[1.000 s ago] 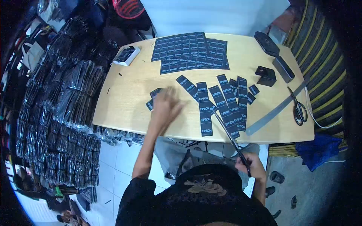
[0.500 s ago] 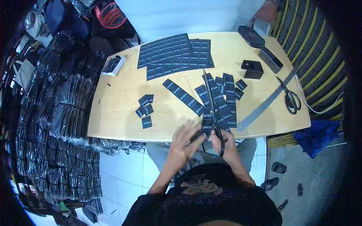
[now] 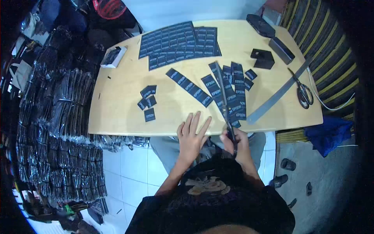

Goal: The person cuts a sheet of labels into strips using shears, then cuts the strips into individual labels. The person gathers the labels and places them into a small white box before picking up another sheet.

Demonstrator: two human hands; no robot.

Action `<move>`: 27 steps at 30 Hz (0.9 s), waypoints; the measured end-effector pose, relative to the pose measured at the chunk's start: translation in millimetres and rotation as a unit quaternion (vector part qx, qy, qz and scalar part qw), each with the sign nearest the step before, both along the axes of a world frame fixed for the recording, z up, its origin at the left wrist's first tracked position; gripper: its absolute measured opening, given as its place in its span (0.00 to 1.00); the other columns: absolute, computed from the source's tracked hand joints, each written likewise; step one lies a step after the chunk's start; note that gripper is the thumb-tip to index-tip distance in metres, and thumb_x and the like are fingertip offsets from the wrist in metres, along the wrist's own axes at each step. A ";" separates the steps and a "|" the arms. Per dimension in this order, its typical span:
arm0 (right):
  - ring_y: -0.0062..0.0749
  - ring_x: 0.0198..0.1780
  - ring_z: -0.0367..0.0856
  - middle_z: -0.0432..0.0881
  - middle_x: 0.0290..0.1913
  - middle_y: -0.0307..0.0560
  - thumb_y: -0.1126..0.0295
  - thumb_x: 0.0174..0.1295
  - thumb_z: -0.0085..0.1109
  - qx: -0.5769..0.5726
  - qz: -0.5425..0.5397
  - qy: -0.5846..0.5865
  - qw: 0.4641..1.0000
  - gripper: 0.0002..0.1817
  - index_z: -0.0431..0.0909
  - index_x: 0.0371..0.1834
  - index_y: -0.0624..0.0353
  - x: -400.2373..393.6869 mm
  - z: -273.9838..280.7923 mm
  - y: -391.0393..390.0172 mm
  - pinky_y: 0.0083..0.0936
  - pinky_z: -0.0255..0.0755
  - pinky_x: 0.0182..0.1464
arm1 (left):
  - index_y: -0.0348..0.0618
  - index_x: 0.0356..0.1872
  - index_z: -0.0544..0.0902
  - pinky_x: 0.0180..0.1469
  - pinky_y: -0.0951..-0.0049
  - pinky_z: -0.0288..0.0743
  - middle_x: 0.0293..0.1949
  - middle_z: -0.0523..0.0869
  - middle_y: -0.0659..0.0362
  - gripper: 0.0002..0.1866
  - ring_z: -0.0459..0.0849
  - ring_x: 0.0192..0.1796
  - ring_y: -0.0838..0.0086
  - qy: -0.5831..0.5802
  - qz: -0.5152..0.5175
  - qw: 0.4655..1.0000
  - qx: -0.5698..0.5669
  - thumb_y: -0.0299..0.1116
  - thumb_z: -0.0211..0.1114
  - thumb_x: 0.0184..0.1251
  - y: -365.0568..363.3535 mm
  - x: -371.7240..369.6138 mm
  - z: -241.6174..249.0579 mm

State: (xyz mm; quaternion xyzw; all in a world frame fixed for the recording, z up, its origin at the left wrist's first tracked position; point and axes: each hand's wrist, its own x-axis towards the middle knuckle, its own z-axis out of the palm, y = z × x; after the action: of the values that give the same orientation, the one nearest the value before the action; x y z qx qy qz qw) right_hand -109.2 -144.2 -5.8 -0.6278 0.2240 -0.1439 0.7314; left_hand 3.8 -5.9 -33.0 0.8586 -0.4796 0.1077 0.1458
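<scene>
My right hand (image 3: pixel 239 145) grips a pair of black-handled scissors (image 3: pixel 223 91) at the table's front edge. The blades point away from me, over strips of black EPSON labels (image 3: pixel 238 87). My left hand (image 3: pixel 191 134) rests at the front edge with fingers spread, holding nothing. Ahead of it, a separate label strip (image 3: pixel 189 87) lies at a slant. Several cut single labels (image 3: pixel 149 114) sit to the left, and two small ones (image 3: pixel 251 74) lie right of the strips. Uncut label sheets (image 3: pixel 167 43) overlap at the back.
A metal ruler (image 3: pixel 272 100) lies slanted on the right, with a second pair of scissors (image 3: pixel 304 95) beside it. Black boxes (image 3: pixel 263 59) and a dark case (image 3: pixel 260 25) stand at the back right. A small white box (image 3: pixel 113 57) is at the left edge of the table (image 3: pixel 124 123).
My left hand has moved away from the scissors and flattened out. The label piece near it is no longer seen there. The view has tilted, shifting the table up in the picture.
</scene>
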 end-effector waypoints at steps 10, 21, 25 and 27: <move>0.12 0.20 0.67 0.71 0.20 0.31 0.70 0.58 0.61 -0.181 -0.102 0.090 0.974 0.08 0.73 0.28 0.62 -116.6 -7.4 -31.0 0.14 0.59 0.22 | 0.42 0.53 0.77 0.54 0.59 0.71 0.52 0.79 0.45 0.27 0.78 0.51 0.52 0.490 -0.196 0.845 0.082 0.53 0.59 0.62 -3.8 -75.6 -259.7; 0.13 0.23 0.67 0.73 0.22 0.32 0.70 0.54 0.64 -0.097 -0.151 0.115 0.977 0.09 0.75 0.26 0.63 -131.2 -2.6 -25.6 0.13 0.58 0.25 | 0.41 0.50 0.77 0.47 0.64 0.75 0.45 0.83 0.51 0.18 0.83 0.43 0.63 0.583 -0.261 0.769 -0.021 0.42 0.58 0.67 -6.4 -45.4 -115.9; 0.13 0.25 0.69 0.75 0.24 0.34 0.69 0.54 0.65 -0.103 -0.129 0.103 0.981 0.10 0.76 0.28 0.63 -122.3 0.9 -32.5 0.13 0.61 0.28 | 0.38 0.45 0.81 0.49 0.69 0.75 0.44 0.84 0.52 0.13 0.83 0.45 0.65 0.522 -0.206 0.820 -0.111 0.30 0.66 0.60 -28.4 -16.7 53.8; 0.13 0.25 0.69 0.76 0.24 0.34 0.69 0.54 0.65 -0.113 -0.125 0.077 0.983 0.10 0.76 0.29 0.64 -115.8 1.3 -32.1 0.13 0.62 0.28 | 0.40 0.50 0.79 0.56 0.62 0.69 0.55 0.77 0.49 0.20 0.76 0.56 0.58 0.257 -0.143 0.942 -0.162 0.34 0.68 0.56 -53.4 0.2 66.2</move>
State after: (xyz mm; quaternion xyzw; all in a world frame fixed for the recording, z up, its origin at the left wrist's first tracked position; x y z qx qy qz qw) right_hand -225.0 -176.2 -4.5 -0.6825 0.3388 -0.2096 0.6128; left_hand 4.0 -59.3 33.2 0.7443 -0.5197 -0.0626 0.4148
